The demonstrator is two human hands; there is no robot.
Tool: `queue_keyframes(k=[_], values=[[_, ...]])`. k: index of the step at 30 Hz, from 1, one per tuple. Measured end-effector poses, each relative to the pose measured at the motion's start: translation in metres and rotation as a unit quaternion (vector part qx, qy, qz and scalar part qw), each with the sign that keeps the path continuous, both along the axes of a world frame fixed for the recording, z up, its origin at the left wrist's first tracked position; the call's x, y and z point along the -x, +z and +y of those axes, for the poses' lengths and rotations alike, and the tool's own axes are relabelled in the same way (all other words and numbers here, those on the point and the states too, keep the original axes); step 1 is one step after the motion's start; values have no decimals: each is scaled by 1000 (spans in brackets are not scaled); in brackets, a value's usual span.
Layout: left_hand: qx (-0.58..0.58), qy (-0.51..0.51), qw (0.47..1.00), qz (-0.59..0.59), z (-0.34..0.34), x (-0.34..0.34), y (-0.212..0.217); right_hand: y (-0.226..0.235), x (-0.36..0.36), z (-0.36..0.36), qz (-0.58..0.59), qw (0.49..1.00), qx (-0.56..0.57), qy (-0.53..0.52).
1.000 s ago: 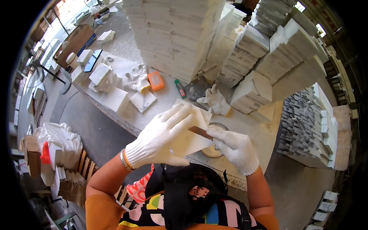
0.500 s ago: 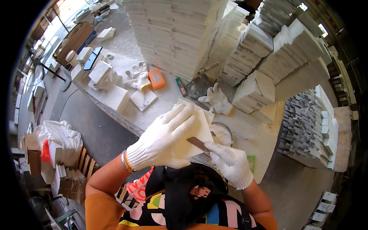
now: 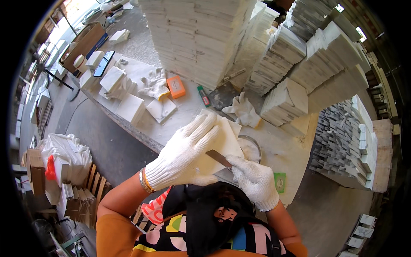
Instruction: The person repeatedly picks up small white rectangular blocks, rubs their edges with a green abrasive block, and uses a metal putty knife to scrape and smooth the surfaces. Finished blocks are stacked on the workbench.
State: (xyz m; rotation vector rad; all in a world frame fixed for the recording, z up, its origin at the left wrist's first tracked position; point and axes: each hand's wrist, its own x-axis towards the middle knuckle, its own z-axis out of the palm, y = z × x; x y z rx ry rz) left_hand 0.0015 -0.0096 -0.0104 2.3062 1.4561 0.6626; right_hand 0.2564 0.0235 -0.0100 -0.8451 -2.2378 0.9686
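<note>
In a white knitted glove, my left hand (image 3: 182, 150) grips a white square stone tile (image 3: 226, 139) and lies across its upper face. The tile is tilted above the workbench, its left side hidden by the glove. My right hand (image 3: 256, 182), gloved too, is closed on a flat metal scraper (image 3: 218, 158). The scraper's blade points up and left over the tile's lower right part; whether it touches the surface I cannot tell. Just beyond the tile's right edge is a round shallow dish (image 3: 258, 147), partly covered by the tile and my right hand.
On the bench (image 3: 295, 147) lie a spare glove (image 3: 243, 110), another glove (image 3: 154, 84), an orange box (image 3: 176, 87), a small green-and-red item (image 3: 204, 96) and a green pad (image 3: 279, 182). Tall tile stacks (image 3: 192, 43) stand behind. A phone (image 3: 104, 64) rests at the far left.
My right hand and the scraper have shifted slightly left and up across the tile. More of the green pad shows beside my right hand. My left hand keeps its hold, moving only a little.
</note>
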Motion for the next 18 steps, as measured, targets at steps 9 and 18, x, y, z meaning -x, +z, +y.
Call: queue_keyframes(k=[9,18], values=[[-21,17,999,-25,-2,-4,1,-4,5,-18,-19,998,56,-4],[-20,-16,999,-41,4,1,16,21,-6,67,30,965,253,-67]])
